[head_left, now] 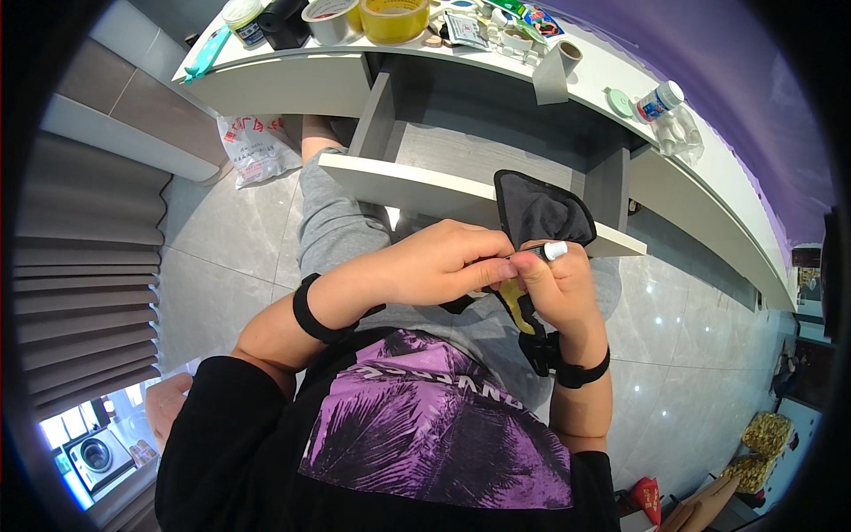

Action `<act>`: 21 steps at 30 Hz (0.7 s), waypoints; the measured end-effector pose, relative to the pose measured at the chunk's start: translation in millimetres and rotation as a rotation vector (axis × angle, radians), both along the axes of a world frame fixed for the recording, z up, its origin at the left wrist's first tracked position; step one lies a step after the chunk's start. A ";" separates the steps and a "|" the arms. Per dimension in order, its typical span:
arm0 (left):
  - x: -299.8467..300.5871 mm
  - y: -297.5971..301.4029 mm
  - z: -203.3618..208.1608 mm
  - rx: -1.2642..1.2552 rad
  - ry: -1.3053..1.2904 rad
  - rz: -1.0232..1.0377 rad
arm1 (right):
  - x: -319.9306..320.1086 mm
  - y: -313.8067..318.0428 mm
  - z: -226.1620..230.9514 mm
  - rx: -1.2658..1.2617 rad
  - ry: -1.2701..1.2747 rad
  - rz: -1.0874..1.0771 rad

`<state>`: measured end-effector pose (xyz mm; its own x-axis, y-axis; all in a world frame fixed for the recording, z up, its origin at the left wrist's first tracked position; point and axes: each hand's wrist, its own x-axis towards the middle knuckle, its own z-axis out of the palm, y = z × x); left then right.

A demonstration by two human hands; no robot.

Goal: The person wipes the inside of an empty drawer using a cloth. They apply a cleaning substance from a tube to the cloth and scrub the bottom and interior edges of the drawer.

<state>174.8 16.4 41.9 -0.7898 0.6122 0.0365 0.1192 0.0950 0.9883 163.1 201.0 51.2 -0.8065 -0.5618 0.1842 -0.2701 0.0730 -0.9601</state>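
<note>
My left hand (430,262) reaches across my lap, its thumb and fingers closed at the near end of a small black tube with a white cap (556,250). My right hand (565,288) is closed around the same tube, thumb bent over it, and the two thumbs almost meet. The white cap points right. Against my right hand is a black cloth piece with a dark grey inner face (541,213). A yellow and black strip (515,306) hangs below the hands; whether it joins the cloth is hidden. Both wrists wear black bands.
A pulled-out drawer (483,151) of a white desk stands in front of me. On the desktop are a yellow tape roll (394,19), a white tape roll (334,22), a cardboard tube (558,71) and a bottle (660,100). A plastic bag (257,151) lies on the floor.
</note>
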 end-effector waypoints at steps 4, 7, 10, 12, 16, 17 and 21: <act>0.1 0.7 -4.8 -0.085 0.235 0.049 | -1.5 3.6 -5.3 0.077 0.073 -0.007; 0.6 1.7 0.5 -0.116 0.287 0.150 | -1.4 5.5 -8.0 0.110 0.028 -0.051; 1.2 4.0 -0.2 -0.072 0.233 0.281 | -1.8 1.9 -6.1 0.074 0.022 -0.062; 0.9 2.9 -3.8 -0.002 0.201 0.346 | -0.8 -0.2 -4.0 0.089 -0.001 -0.067; -1.1 -0.5 -5.4 0.028 0.318 0.360 | -2.6 1.5 -4.5 0.159 0.093 -0.073; -1.0 -0.8 -5.5 0.037 0.315 0.380 | -2.2 0.5 -4.0 0.159 0.093 -0.073; -0.6 -2.8 -6.6 -0.001 0.348 0.383 | -0.1 -3.3 -3.3 0.133 0.069 -0.128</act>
